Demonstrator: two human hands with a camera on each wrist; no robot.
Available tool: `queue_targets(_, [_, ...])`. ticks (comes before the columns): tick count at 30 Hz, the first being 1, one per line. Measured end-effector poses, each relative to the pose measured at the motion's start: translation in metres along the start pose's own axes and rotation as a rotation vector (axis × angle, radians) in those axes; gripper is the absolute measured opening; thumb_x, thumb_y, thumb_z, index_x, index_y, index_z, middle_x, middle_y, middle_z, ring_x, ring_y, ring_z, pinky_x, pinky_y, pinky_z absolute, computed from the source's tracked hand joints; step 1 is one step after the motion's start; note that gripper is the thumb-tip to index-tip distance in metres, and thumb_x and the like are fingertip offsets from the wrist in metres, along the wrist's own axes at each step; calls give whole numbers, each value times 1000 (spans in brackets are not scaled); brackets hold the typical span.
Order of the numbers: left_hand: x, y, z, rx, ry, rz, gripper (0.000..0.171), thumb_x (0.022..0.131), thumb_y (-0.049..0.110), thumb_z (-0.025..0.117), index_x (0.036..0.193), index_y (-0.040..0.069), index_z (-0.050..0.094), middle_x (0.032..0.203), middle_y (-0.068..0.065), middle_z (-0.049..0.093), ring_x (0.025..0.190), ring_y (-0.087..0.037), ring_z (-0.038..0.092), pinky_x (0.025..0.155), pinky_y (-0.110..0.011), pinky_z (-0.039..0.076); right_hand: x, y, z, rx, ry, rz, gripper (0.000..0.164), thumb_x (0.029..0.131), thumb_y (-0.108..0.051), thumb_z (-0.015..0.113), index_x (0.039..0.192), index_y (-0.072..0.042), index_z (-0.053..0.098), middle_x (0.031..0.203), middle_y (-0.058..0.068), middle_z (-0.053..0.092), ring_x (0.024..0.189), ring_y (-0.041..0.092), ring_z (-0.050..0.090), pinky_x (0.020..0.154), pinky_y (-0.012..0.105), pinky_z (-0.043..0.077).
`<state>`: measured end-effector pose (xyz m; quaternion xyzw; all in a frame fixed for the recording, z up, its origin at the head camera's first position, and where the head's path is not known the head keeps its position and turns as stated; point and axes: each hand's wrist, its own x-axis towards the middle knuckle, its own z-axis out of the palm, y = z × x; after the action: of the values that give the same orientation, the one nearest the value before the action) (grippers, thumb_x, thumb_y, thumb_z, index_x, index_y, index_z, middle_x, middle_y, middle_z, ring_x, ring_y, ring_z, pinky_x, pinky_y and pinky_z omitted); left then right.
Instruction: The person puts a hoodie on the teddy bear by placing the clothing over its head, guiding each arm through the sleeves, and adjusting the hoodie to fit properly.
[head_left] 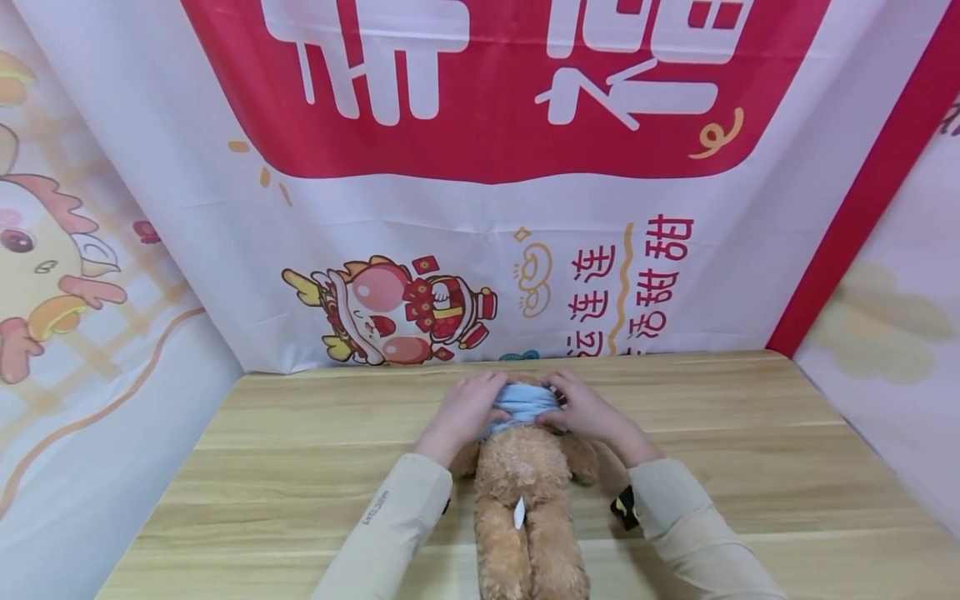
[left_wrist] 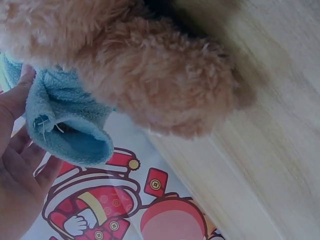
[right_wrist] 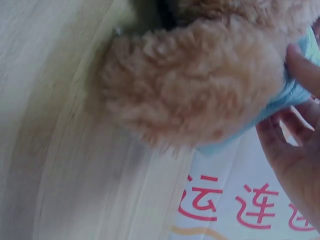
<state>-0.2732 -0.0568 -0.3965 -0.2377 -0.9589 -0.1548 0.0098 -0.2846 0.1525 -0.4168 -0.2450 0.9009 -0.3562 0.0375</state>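
One left hand (head_left: pixel 467 410), one right hand (head_left: pixel 591 411), gripping light-blue terry cloth (head_left: pixel 523 403) on a fluffy tan plush toy (head_left: pixel 523 467), pale wooden tabletop (head_left: pixel 772 467) beneath

Left grip (head_left: pixel 468 410) faces right grip (head_left: pixel 589 410), both curled

Table (head_left: pixel 300 475): pale wood, light and darker grain bands running crosswise to the plush (head_left: pixel 521 467). Extends well out on both sides of the plush; far edge just beyond its head, near edge out of frame past its legs. Directly on it: the brown plush, laid lengthwise, head toward far edge, legs side by side toward near edge, arms out to either side. Wrist views: soft shadow (left_wrist: pixel 245 90) on the wood right beside the plush's arms.
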Motion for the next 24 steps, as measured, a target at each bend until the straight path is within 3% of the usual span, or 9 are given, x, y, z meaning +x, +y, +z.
queue_targets(4, [-1,0,1,10,21,13,42,87,29,67,125,17,56,129,-4,60,120,-24,56,103,-45,43,3,-5,3,-28,55,39,36,80,-14,76,111,-4,62,108,12,56,91,22,57,78,36,51])
queue_targets(10, [-5,-1,7,60,129,29,38,85,29,70,120,18,60,121,-1,65,112,-20,61,100,-46,43,3,-7,11,-82,151,21,27,74,-6,78,98,-8,66,96,8,59,87,21,58,78,38,50])
queue_targets(17, [-9,0,15,117,255,47,30,83,26,73,110,17,63,109,-1,68,99,-19,66,84,-38,45,0,-6,18,-115,224,-19,19,73,-1,75,88,-9,67,86,4,65,80,16,58,72,32,49])
queue_targets(24, [-10,-2,20,151,356,54,25,80,23,77,99,16,64,102,0,69,88,-18,67,73,-31,41,-5,-10,18,-90,220,8,25,72,-2,75,94,-8,65,92,6,68,83,17,61,74,34,52])
